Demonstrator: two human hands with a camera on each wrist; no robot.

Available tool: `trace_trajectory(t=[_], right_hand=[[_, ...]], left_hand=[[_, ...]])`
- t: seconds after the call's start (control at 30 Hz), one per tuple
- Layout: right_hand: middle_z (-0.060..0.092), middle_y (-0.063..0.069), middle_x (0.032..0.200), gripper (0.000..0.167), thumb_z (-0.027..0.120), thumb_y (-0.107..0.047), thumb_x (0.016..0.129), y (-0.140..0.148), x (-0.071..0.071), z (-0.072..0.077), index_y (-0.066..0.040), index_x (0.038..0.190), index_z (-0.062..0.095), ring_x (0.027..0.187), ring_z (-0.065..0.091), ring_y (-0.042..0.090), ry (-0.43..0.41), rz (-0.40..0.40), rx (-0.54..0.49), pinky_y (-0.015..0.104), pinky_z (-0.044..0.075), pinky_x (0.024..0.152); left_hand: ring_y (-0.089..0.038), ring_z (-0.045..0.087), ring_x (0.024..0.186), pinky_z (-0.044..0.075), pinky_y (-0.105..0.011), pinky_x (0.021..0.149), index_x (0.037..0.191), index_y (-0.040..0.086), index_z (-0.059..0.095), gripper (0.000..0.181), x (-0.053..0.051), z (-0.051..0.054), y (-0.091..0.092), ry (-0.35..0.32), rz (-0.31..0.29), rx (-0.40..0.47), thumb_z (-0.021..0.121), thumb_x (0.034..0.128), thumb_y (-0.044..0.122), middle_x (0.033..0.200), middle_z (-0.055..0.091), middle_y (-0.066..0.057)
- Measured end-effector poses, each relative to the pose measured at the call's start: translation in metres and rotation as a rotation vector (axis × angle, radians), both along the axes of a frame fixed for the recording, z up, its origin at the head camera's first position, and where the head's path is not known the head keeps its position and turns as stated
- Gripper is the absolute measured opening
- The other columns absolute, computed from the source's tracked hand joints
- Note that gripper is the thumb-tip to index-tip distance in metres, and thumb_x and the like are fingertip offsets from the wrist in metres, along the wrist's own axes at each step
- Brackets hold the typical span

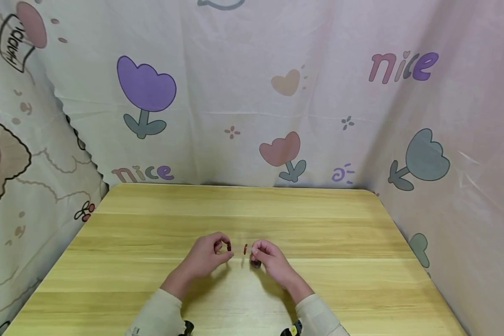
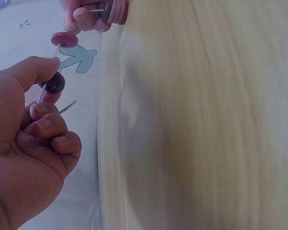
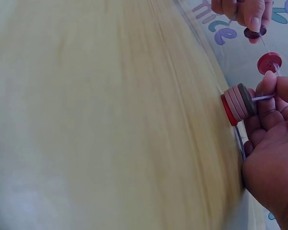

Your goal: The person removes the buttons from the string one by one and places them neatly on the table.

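Observation:
My left hand (image 1: 206, 254) pinches a dark button (image 2: 55, 83) between thumb and fingertips, with a pale string running through it. Between the two hands, a red button (image 3: 269, 63) hangs on the same string. My right hand (image 1: 274, 263) grips the string (image 3: 264, 97) close beside that red button. Against its fingers hangs a stack of buttons (image 3: 236, 104), one dark, several pinkish and a red one at the end. In the head view the stack is mostly hidden, and only a dark round end (image 1: 255, 264) shows below the right fingers.
Both hands are above a light wood-grain table (image 1: 159, 205). Behind it hangs a pale curtain (image 1: 218, 93) printed with flowers and words, and more of it covers the left and right sides. A black strap (image 1: 187, 327) shows at the left cuff.

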State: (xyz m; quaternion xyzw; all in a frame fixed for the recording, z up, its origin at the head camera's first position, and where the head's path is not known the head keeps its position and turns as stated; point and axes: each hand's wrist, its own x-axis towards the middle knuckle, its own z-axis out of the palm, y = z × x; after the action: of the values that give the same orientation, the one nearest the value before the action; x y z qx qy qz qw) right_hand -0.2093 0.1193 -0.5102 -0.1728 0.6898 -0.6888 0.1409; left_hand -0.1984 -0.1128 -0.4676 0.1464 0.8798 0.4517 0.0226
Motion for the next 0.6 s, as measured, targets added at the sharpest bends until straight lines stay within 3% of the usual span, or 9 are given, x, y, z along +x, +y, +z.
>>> trace_trajectory(t=[0.6], right_hand=[[0.054, 0.007, 0.085, 0.022, 0.050, -0.007, 0.104, 0.000, 0.000, 0.000, 0.014, 0.097, 0.048, 0.078, 0.053, 0.019, 0.019, 0.025, -0.054, 0.029, 0.045, 0.072]], left_hand=[[-0.011, 0.031, 0.054, 0.034, -0.028, 0.055, 0.105, 0.007, 0.067, 0.021, 0.000, 0.003, -0.014, -0.044, 0.070, 0.005, 0.077, 0.0881, 0.011, 0.064, 0.036, 0.001]])
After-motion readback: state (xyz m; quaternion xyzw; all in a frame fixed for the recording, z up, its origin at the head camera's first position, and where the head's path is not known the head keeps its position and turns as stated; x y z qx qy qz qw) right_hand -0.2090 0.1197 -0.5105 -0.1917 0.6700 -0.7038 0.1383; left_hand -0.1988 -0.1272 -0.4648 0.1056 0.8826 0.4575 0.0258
